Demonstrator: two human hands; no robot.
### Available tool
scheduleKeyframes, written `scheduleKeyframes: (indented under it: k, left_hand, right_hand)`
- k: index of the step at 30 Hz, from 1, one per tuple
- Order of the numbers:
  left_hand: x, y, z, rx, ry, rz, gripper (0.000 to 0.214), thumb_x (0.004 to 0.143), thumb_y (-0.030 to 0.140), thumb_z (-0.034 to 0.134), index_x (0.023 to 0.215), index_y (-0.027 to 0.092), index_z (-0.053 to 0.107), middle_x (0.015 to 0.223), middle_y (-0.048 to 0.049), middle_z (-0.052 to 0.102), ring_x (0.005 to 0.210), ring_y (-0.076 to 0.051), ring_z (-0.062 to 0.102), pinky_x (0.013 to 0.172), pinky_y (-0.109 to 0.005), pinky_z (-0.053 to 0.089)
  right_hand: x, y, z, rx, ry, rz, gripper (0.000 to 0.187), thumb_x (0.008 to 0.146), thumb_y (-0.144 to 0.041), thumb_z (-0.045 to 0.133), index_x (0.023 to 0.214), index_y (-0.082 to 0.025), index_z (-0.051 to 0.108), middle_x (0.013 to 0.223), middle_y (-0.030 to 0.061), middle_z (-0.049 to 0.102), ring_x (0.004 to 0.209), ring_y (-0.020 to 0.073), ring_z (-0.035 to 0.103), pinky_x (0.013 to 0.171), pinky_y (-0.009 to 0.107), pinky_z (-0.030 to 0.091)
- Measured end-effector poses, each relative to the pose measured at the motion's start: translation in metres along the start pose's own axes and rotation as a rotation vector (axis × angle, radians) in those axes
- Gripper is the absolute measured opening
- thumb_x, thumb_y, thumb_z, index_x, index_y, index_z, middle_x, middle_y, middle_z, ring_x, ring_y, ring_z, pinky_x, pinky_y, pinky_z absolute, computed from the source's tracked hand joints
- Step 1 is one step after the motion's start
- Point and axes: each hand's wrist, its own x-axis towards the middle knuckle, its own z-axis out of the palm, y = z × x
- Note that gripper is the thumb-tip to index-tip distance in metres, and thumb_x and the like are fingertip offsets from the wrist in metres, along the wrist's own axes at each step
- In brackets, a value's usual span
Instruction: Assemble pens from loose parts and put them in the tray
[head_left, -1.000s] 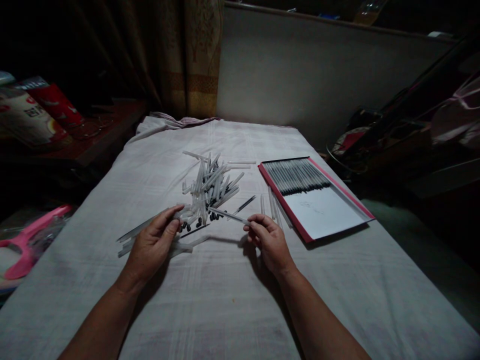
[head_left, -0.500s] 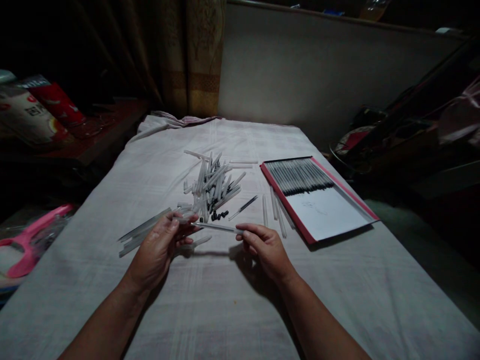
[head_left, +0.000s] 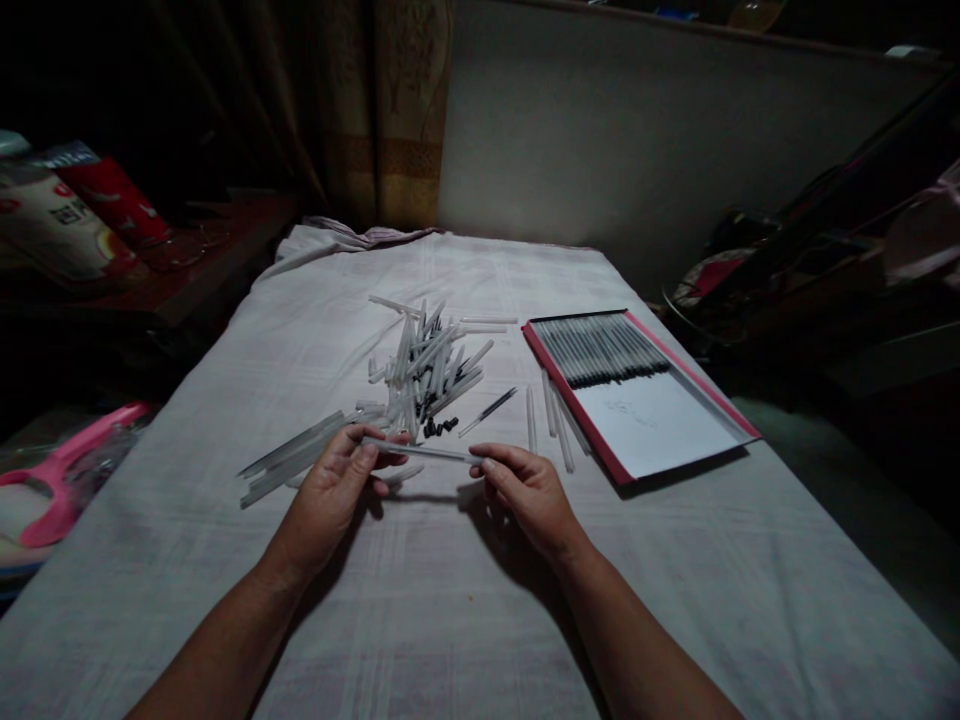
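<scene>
A slim clear pen (head_left: 424,452) is stretched level between my two hands, just above the cloth. My left hand (head_left: 337,485) pinches its left end between thumb and fingers. At the other end, the thumb and forefinger of my right hand (head_left: 529,495) grip the tip. Beyond the hands lies a loose pile of clear pen barrels (head_left: 427,360), with small black plugs (head_left: 436,428) at its near edge. A dark ink refill (head_left: 496,403) rests to the right of the plugs. More clear tubes (head_left: 289,462) lie beside my left hand, partly hidden by it.
On the right, a red-edged open box (head_left: 682,440) holds a row of black-ended pens (head_left: 600,350). Several clear barrels (head_left: 551,410) lie along its left side. A pink handle (head_left: 56,480) stands by the left edge of the cloth-covered table (head_left: 420,620).
My left hand has shifted slightly right along the pen and now pinches its end. My right hand has barely moved. The box and pile stay as they were.
</scene>
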Motion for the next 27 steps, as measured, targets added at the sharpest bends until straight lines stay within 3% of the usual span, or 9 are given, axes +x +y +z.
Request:
scheduleKeyframes:
  k: [3,7,12,27]
  left_hand:
    - [-0.001,0.000,0.002,0.086,0.001,0.015,0.053,0.074,0.063,0.070,0.105,0.020,0.062,0.107,-0.0098,0.073,0.075,-0.020,0.070,0.043,-0.021,0.050]
    - [-0.002,0.001,0.002,0.143,-0.009,-0.025,0.059,0.066,0.066,0.075,0.098,0.017,0.068,0.081,-0.0053,0.072,0.058,-0.015,0.064,0.037,-0.019,0.042]
    - [-0.002,-0.003,0.004,0.040,-0.035,-0.141,0.061,0.059,0.064,0.081,0.095,0.016,0.069,0.072,-0.0019,0.068,0.046,-0.008,0.052,0.033,-0.015,0.032]
    - [-0.001,-0.008,0.005,0.107,-0.086,-0.173,0.058,0.061,0.066,0.078,0.088,0.016,0.067,0.067,-0.0032,0.069,0.042,-0.008,0.051,0.032,-0.016,0.031]
  right_hand:
    - [0.001,0.003,-0.002,-0.028,-0.027,-0.027,0.037,0.063,-0.041,0.081,0.090,-0.016,0.079,0.068,0.0024,0.070,0.043,0.0057,0.047,0.040,0.018,0.035]
    - [0.001,0.005,-0.006,-0.190,-0.118,-0.100,0.033,0.073,-0.040,0.074,0.096,-0.017,0.079,0.062,-0.0007,0.066,0.049,0.0089,0.052,0.048,0.022,0.042]
    - [0.001,0.006,-0.008,-0.387,-0.213,-0.230,0.028,0.081,-0.039,0.065,0.092,-0.017,0.078,0.082,0.0048,0.074,0.077,0.0183,0.067,0.075,0.032,0.053]
    - [0.002,0.009,-0.011,-0.522,-0.276,-0.293,0.030,0.088,-0.038,0.055,0.087,-0.015,0.075,0.073,0.0031,0.067,0.071,0.0168,0.062,0.066,0.026,0.050]
